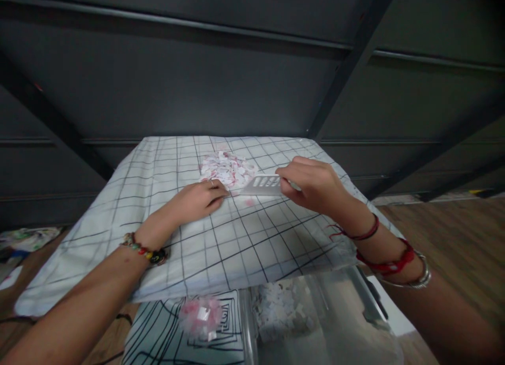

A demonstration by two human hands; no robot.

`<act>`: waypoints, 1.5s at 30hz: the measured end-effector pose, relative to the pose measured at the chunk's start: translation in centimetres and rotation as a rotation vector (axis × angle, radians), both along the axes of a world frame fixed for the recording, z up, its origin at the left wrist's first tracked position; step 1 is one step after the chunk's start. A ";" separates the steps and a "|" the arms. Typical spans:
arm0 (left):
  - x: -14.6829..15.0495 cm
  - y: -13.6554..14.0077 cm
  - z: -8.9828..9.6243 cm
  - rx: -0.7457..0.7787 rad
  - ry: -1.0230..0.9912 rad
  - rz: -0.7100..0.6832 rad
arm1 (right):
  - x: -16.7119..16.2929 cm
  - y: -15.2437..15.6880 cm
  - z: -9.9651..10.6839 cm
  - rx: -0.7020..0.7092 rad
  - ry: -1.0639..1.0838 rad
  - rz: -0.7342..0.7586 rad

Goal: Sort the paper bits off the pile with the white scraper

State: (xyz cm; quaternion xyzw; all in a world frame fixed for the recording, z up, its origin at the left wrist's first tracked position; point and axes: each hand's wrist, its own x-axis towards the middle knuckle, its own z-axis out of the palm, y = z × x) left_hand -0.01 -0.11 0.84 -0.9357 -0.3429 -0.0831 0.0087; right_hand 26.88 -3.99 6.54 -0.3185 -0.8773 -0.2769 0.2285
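On the checked white cloth lies a pile of white and pink paper scraps [224, 169]. My right hand [313, 185] grips the right end of a white slotted plastic piece [260, 185], which stands tilted on the cloth beside the pile's lower right edge. At the near left edge of the pile is my left hand [201, 201], palm down, thumb and fingers drawn together and touching the cloth. Whether something small sits between those fingertips is hidden. A few pink bits lie on the cloth below the slotted piece.
The cloth [158, 170] covers a table against a dark panelled wall [189, 81]. Below its front edge stand a clear plastic bin [335, 323] holding white scraps [276, 307] and a clear bag of pink scraps [201, 315] on a patterned surface. Wooden floor [445, 228] shows at right.
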 end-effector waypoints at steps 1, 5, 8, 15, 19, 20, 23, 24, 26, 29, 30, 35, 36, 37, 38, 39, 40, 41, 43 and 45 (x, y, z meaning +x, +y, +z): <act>0.0 0.0 0.0 0.002 0.001 0.004 | 0.0 0.1 0.0 0.026 -0.005 -0.019; -0.1 -0.1 0.1 0.004 -0.002 0.008 | -0.3 0.1 -0.2 0.079 -0.049 -0.069; -0.1 -0.2 0.1 0.010 0.007 0.012 | -0.5 -0.5 -0.3 0.035 -0.051 -0.054; -0.2 0.0 0.2 0.017 0.020 0.018 | -1.3 -0.5 0.3 0.049 0.018 -0.018; -0.1 0.1 0.2 0.021 0.023 0.008 | -1.6 0.0 -0.1 0.004 -0.029 -0.005; -0.1 0.1 0.2 0.021 0.022 0.008 | -1.6 0.0 -0.2 -0.020 -0.035 0.006; -0.2 0.1 0.1 0.019 0.020 -0.004 | -1.1 -0.2 -0.1 -0.066 -0.017 0.038; -0.3 0.1 0.1 0.019 0.019 -0.009 | -0.8 -0.2 0.0 -0.062 0.000 0.041; -0.3 0.2 0.0 0.018 0.017 -0.013 | -0.2 -0.2 0.1 -0.027 0.036 0.032; -0.4 0.2 -0.1 0.016 0.013 -0.010 | 0.2 0.4 0.2 0.034 0.028 -0.006; -0.4 0.2 -0.2 0.015 0.012 -0.010 | 0.2 0.6 0.1 0.047 0.007 -0.015; -0.3 0.2 -0.1 0.009 0.019 -0.006 | 0.3 1.0 -0.3 0.069 -0.072 -0.021; -0.3 0.2 -0.1 0.010 0.020 -0.004 | 0.4 0.9 -0.3 0.063 -0.072 -0.024; -0.3 0.2 -0.1 0.010 0.020 -0.006 | 0.6 0.7 -0.2 0.054 -0.071 -0.028; -0.3 0.2 -0.1 0.009 0.019 -0.012 | 0.9 0.5 -0.1 0.048 -0.068 -0.032; -0.3 0.2 -0.1 0.008 0.017 -0.016 | 1.1 0.4 0.0 0.045 -0.063 -0.034; -0.3 0.2 -0.2 0.006 0.015 -0.022 | 1.2 0.2 0.1 0.044 -0.058 -0.036; -0.3 0.2 -0.2 0.005 0.013 -0.024 | 1.3 0.1 0.2 0.047 -0.051 -0.039; -0.4 0.2 -0.3 0.005 0.008 -0.024 | 1.2 0.1 0.3 0.054 -0.039 -0.052; -0.4 0.2 -0.4 0.007 0.003 -0.025 | 0.8 0.3 0.2 0.055 -0.037 -0.075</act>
